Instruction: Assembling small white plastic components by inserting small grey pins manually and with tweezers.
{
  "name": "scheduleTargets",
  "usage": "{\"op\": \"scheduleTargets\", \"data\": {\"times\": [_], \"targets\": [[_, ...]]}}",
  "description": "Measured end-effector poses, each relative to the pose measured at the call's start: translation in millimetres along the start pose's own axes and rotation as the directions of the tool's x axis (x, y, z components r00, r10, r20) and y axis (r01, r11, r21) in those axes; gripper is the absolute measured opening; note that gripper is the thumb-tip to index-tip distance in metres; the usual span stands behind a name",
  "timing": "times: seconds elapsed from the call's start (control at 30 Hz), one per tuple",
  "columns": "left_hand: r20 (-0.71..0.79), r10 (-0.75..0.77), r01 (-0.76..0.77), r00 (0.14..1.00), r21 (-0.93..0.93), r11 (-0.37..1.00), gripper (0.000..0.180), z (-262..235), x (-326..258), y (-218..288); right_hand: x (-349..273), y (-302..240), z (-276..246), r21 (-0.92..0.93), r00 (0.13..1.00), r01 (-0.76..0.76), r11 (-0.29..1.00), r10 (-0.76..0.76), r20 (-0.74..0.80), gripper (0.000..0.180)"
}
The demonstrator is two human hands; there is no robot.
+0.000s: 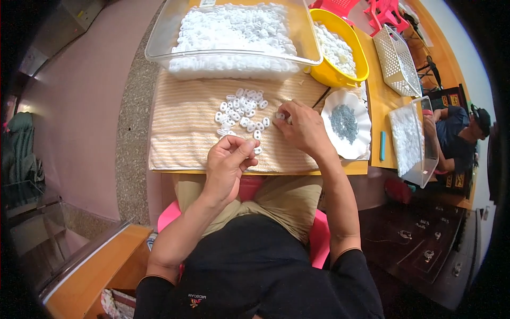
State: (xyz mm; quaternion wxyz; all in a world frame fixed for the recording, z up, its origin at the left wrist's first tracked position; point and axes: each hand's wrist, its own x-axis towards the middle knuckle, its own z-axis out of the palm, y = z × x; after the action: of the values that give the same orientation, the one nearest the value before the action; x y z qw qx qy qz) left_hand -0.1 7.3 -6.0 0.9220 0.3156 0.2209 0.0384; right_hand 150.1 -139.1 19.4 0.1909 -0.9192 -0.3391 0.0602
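My left hand is closed in a pinch near the table's front edge. Between its thumb and fingertips sits a small white oval plastic piece with two holes. Farther right, my right hand bends its fingers down over the towel, closed around another small white piece, partly hidden by the fingers. A loose heap of white two-hole plastic pieces lies between and beyond the hands. Beside my right wrist stands a white scalloped dish holding many tiny grey parts.
A striped towel covers the table. At the back are a clear bin of white pieces and a yellow basin. A teal stick-like tool, a white perforated basket and a person beside another clear bin are at the right.
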Motion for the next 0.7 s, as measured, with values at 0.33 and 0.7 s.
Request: {"op": "scheduleTargets", "data": {"times": [0.33, 0.7], "targets": [[0.044, 0.117, -0.122, 0.992, 0.149, 0.981, 0.016, 11.8, -3.8, -1.6, -16.6, -10.6, 0.9, 0.449, 0.987, 0.113, 0.886, -0.046, -0.157, 0.012], [0.14, 0.175, -0.201, 0.975, 0.207, 0.957, 0.021, 4.1, -0.7, -8.4, -45.6, -42.0, 14.4, 0.949, 0.98, -0.194, 0.25, 0.099, 0.175, 0.015]]}}
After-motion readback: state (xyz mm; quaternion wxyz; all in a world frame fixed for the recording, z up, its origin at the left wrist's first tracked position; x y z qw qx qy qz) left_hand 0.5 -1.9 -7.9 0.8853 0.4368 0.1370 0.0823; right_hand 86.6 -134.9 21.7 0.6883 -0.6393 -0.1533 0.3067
